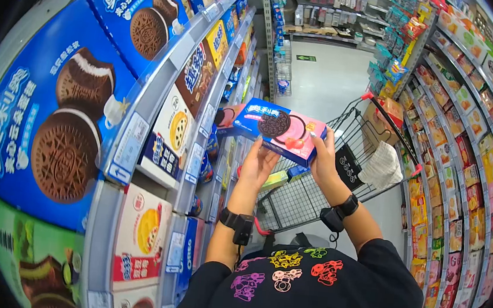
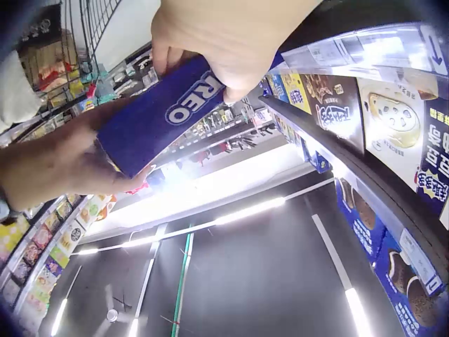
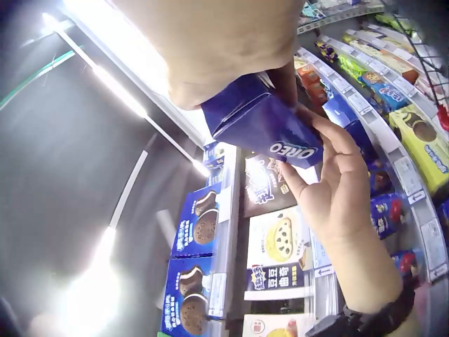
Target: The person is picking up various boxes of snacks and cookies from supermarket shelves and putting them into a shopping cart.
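A blue and pink cookie box [image 1: 278,127] is held between both hands, its printed face turned up. The left hand [image 1: 259,166] grips its near left corner from below, thumb along the side. At the right end the right hand [image 1: 325,159] pinches the box, thumb on its top. In the left wrist view the dark blue side of the box [image 2: 165,112] lies between the left hand [image 2: 217,35] and the right hand [image 2: 91,158]. The right wrist view shows the box [image 3: 263,126] with the left hand [image 3: 337,189] at its lower side.
Shelves of cookie boxes [image 1: 67,131] rise close on the left; packaged snacks [image 1: 464,169] line the right. A shopping cart [image 1: 295,203] stands just beyond the hands, with a white cloth [image 1: 383,167] over its side. An aisle floor [image 1: 322,78] stretches ahead.
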The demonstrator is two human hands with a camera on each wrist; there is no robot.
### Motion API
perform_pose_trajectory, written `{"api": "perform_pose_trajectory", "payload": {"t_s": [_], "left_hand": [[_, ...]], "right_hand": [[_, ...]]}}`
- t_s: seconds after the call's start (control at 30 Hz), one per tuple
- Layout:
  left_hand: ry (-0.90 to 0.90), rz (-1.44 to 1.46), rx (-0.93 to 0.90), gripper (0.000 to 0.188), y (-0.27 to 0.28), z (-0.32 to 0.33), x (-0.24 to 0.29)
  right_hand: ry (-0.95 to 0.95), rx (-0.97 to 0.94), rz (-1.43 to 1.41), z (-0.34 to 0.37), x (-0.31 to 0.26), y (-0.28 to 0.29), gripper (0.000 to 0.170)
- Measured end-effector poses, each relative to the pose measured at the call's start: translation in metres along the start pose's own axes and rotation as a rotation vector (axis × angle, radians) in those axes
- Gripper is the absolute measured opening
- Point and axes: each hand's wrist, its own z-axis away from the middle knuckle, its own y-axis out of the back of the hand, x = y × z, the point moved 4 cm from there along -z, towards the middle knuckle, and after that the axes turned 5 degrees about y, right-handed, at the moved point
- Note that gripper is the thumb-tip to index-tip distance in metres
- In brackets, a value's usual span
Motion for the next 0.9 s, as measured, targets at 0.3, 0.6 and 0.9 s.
{"api": "perform_pose_trajectory", "payload": {"t_s": [0.3, 0.6, 0.9], "left_hand": [[-0.001, 0.006, 0.017, 0.036, 0.011, -0.036, 0.024], [-0.028, 0.056, 0.132, 0.038, 0.031, -0.054, 0.032], [-0.07, 0.141, 0.199, 0.035, 0.042, -0.054, 0.037]], "right_hand": [[-0.006, -0.039, 0.054, -0.046, 0.026, -0.028, 0.046], [-0.184, -0.072, 0.048, -0.081, 0.066, -0.042, 0.044], [-0.354, -0.173, 0.196, -0.107, 0.108, -0.059, 0.049]]}}
